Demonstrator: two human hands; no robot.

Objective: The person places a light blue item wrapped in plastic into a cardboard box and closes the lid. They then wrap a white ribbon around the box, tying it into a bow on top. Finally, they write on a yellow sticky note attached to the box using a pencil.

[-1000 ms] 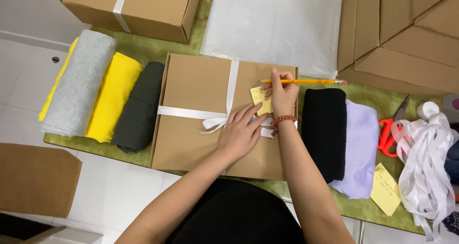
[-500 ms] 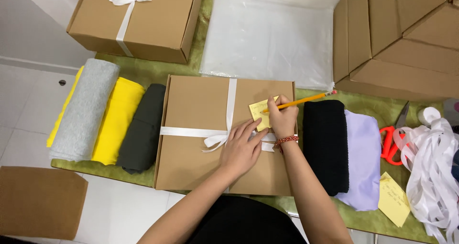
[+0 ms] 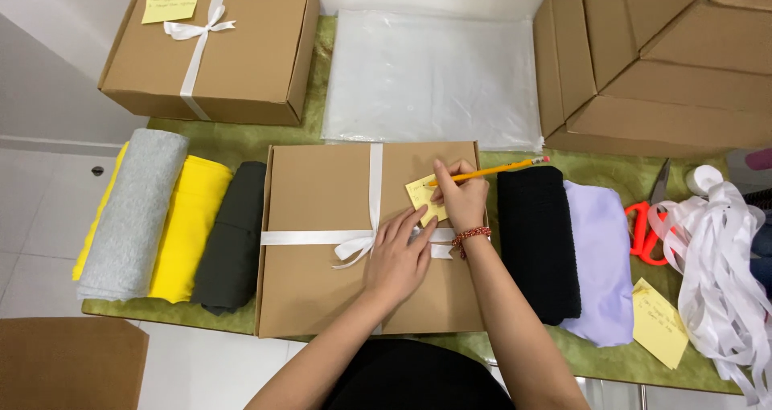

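Note:
A flat brown cardboard box [image 3: 322, 217] tied with white ribbon [image 3: 375, 185] lies in front of me on a green cloth. My left hand [image 3: 398, 259] rests flat on the lid by the bow, fingertips at the edge of a yellow sticky note [image 3: 422, 197]. My right hand [image 3: 462, 197] grips a yellow pencil [image 3: 498, 170] with its tip on the note. A red bead bracelet circles my right wrist.
Rolled grey [image 3: 133, 213], yellow [image 3: 189, 229] and dark green [image 3: 233, 237] fabric lie left of the box; black [image 3: 537, 245] and lilac [image 3: 599, 257] fabric lie right. Another ribboned box [image 3: 241, 48], a plastic sheet [image 3: 430, 76], stacked cartons [image 3: 659, 64], orange scissors [image 3: 643, 221], loose ribbon [image 3: 724, 257] and a note pad [image 3: 659, 321] surround them.
The camera view has shifted so the far ribboned box shows fully. My right hand has moved the pencil slightly across the note; my left hand stays on the lid.

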